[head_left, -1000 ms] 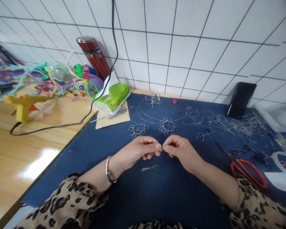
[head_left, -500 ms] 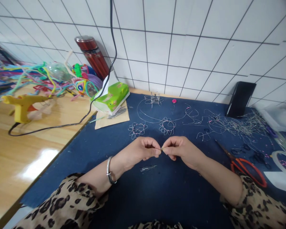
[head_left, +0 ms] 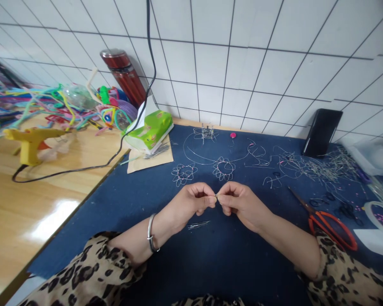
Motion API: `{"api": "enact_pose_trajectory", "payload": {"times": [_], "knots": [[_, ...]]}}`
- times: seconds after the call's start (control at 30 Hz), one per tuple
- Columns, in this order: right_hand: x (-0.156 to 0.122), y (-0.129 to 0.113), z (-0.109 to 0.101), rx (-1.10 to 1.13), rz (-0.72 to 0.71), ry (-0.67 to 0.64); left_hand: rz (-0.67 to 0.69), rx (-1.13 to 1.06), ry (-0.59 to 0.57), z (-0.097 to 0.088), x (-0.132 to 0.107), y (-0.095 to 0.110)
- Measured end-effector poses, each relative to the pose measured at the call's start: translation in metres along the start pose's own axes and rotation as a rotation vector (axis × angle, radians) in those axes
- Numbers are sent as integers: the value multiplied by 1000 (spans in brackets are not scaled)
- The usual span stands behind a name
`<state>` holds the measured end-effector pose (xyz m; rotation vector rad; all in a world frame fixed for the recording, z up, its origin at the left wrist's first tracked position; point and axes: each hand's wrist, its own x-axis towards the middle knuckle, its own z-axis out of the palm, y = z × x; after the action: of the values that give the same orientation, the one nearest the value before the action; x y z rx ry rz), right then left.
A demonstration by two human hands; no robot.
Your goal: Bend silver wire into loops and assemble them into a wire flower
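from where i'm standing, both hands meet over the dark blue surface [head_left: 226,263], fingertips almost touching. the left hand [head_left: 191,202] has thumb and forefinger pinched narrow on a tiny thin piece [head_left: 216,196], and the right hand [head_left: 242,204] pinches it just as tightly from the other side. the piece sits right between the fingertips, mostly hidden, too small for me to make out. there's a silver bracelet [head_left: 150,233] on the left wrist.

just below the hands lie a few short wires [head_left: 198,225], side by side. beyond the hands are two flower-shaped wire rings, the left ring [head_left: 178,173] and the right ring [head_left: 218,168], lying apart from each other. farther back, near the tiled wall [head_left: 210,59], there's a bright pink bit [head_left: 232,135].

over to the right, orange-handled scissors [head_left: 312,211] lie near the right forearm, with a messy tangle of wire [head_left: 328,165] behind them and a black phone [head_left: 322,133] propped upright against the wall. on the left, a green tissue pack [head_left: 151,129] rests on tan paper [head_left: 135,165], and a yellow glue gun [head_left: 32,140] is farther out on the pale wood.
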<state>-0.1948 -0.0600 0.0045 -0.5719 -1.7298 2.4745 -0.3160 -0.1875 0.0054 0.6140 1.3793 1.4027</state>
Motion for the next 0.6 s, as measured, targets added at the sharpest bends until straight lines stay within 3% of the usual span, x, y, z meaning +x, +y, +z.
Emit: {"api": "enact_pose_trajectory", "payload": {"times": [0.6], "knots": [[-1, 10, 11, 178, -41, 55, 59, -166, 117, 18, -3, -8]]}}
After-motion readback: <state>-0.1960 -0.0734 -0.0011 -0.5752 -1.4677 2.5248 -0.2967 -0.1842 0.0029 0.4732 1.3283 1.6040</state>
